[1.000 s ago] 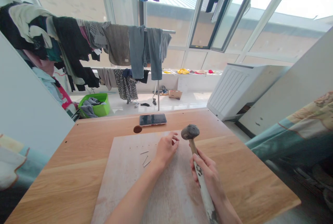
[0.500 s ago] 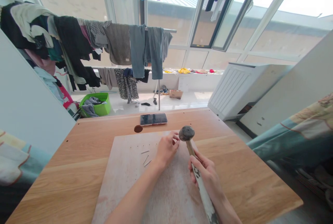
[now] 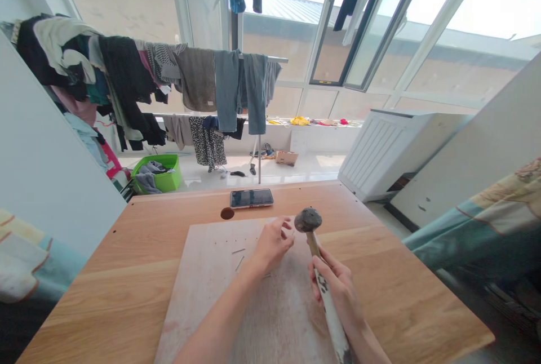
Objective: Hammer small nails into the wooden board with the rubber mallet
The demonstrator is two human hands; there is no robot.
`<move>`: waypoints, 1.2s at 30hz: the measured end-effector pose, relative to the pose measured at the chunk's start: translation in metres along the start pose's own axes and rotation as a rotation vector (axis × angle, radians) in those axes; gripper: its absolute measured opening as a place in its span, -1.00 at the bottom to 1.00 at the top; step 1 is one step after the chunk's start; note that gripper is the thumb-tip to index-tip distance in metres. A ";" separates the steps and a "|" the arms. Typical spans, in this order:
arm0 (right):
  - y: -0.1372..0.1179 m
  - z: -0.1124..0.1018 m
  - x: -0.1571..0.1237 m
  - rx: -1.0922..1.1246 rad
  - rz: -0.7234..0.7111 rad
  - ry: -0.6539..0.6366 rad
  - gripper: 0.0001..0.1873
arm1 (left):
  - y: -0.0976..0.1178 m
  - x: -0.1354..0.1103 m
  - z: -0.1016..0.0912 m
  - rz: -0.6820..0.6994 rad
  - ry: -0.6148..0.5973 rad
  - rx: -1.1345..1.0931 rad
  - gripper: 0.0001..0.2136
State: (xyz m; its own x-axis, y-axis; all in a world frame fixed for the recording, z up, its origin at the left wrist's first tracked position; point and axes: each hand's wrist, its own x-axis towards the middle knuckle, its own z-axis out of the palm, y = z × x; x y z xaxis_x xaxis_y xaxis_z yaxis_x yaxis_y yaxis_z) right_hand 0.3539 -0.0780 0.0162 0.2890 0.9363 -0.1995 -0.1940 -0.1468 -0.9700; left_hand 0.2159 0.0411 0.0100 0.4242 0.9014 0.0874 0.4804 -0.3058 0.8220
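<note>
My right hand (image 3: 336,282) is wrapped round the pale, worn handle of a hammer (image 3: 308,220), whose dark rounded head is raised above the board. Just left of that head, my left hand (image 3: 274,244) rests over the far part of the whitish wooden board (image 3: 203,302), its fingers curled and drawn together. Whatever lies between the fingertips is too small to make out. Left of the wrist, a loose nail (image 3: 239,251) and a second nail (image 3: 239,263) lie on the board. A row of small dots, perhaps nail heads, runs along the far side.
Under the board is a wooden table (image 3: 105,279). A phone (image 3: 252,198) lies near its far edge, beside a round hole (image 3: 227,213). Beyond stand a laundry rack (image 3: 274,60) with clothes and a green basket (image 3: 171,175). Curtains (image 3: 473,229) hang at both sides.
The view has tilted up slightly, so the scene sits lower. Both hands and the hammer keep nearly the same places. My left forearm now covers part of where the loose nails lay.
</note>
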 end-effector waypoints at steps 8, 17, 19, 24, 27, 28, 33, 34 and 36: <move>-0.003 0.000 0.002 0.011 0.007 0.033 -0.40 | 0.030 -0.029 -0.068 0.006 -0.435 0.546 -0.78; -0.006 0.004 -0.001 -0.013 0.002 0.006 -0.48 | 0.025 -0.039 -0.050 0.057 -0.409 0.558 -0.83; -0.006 0.003 -0.001 -0.013 0.001 0.001 -0.48 | 0.020 -0.035 -0.049 0.067 -0.361 0.487 -0.80; -0.006 0.003 0.000 -0.006 -0.006 0.002 -0.45 | 0.007 -0.016 -0.044 0.107 -0.144 0.185 -0.93; -0.005 0.003 0.001 -0.009 -0.002 -0.001 -0.45 | -0.006 -0.005 -0.035 0.092 0.017 0.015 -0.84; -0.005 0.003 0.000 -0.010 0.001 -0.001 -0.46 | -0.012 -0.003 -0.032 0.087 0.058 -0.028 -0.80; -0.004 0.001 -0.001 -0.016 0.005 0.004 -0.47 | -0.032 -0.001 -0.017 0.099 0.113 -0.181 -0.85; -0.005 0.001 -0.001 -0.017 0.004 0.003 -0.47 | -0.034 -0.002 -0.015 0.105 0.114 -0.196 -0.86; -0.005 0.001 -0.001 -0.020 0.006 0.000 -0.48 | -0.037 -0.002 -0.013 0.117 0.115 -0.212 -0.87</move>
State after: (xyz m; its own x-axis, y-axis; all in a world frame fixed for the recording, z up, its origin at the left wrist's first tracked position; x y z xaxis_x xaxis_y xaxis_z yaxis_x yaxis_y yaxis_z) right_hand 0.3534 -0.0779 0.0219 0.2877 0.9356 -0.2048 -0.1766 -0.1583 -0.9715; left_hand 0.1875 0.0544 -0.0129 0.3710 0.8964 0.2423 0.2565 -0.3498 0.9010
